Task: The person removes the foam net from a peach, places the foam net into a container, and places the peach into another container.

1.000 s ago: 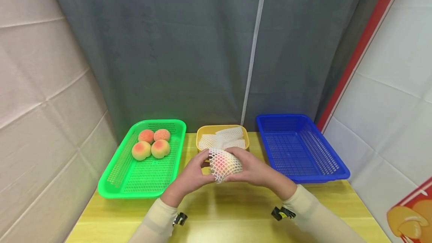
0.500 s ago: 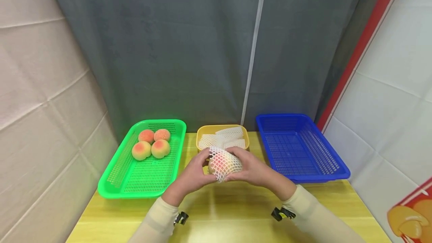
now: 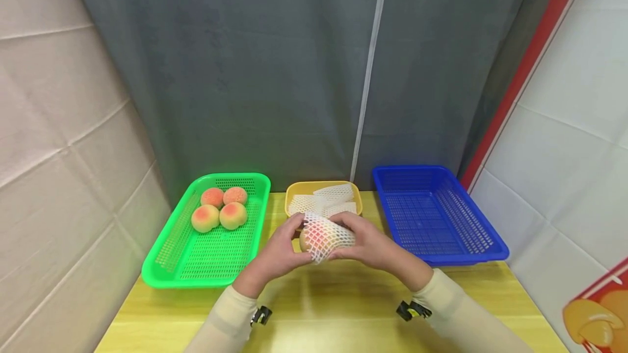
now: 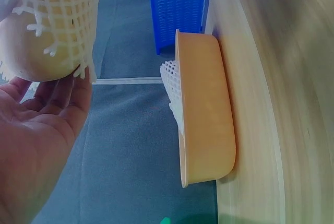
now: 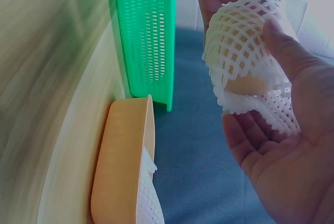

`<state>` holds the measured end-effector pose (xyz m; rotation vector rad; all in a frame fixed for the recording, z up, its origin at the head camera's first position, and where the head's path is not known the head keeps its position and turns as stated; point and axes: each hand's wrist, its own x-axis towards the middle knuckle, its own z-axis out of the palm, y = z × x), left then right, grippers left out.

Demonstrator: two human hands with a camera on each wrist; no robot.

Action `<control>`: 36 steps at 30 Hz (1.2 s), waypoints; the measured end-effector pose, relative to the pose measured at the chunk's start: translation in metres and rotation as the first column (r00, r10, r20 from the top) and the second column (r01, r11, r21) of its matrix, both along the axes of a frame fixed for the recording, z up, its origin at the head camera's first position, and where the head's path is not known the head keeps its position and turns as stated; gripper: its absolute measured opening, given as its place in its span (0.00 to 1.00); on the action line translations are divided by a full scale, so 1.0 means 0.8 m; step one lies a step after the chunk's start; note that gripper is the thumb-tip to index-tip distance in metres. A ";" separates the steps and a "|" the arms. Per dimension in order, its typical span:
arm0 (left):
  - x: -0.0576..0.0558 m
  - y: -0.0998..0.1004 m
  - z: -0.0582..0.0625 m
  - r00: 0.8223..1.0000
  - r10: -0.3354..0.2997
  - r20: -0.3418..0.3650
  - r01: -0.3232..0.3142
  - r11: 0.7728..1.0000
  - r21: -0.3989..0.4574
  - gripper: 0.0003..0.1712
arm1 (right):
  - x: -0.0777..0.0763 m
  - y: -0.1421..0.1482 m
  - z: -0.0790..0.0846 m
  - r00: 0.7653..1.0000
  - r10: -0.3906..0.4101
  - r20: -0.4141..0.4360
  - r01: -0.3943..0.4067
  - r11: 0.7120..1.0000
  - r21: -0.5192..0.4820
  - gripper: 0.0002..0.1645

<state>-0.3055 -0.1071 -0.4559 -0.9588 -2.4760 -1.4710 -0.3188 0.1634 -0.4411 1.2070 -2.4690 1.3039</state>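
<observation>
A red-and-yellow peach [image 4: 36, 54] is partly covered by a white foam fruit net [image 5: 235, 41], held up between both hands in front of the yellow basket. My left hand [image 3: 277, 257] grips the peach and the net's edge on the left, its fingers curled beneath the fruit in the left wrist view. On the other side my right hand [image 3: 370, 241] holds the net, thumb on one face and fingers on the opposite one. The peach's left side sticks out bare from the net. Through the net's open end in the right wrist view, some yellow peach skin [image 5: 248, 84] shows.
At left, a green basket [image 3: 211, 257] contains several peaches [image 3: 233, 215]. The small yellow basket [image 4: 209, 109] at the back middle holds more foam nets [image 3: 333, 194]. A blue basket [image 3: 432, 222] stands at right. A grey curtain [image 3: 265, 80] hangs behind the wooden table [image 3: 314, 309].
Over the last second the net has shifted slightly rightward, and more of the peach's left side now shows. Both hands keep their grip nearly in place.
</observation>
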 end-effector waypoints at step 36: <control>0.002 -0.014 -0.006 0.998 0.057 0.015 -0.057 0.998 -0.027 0.34 | -0.008 0.020 -0.010 0.999 -0.039 0.023 0.033 0.977 0.210 0.18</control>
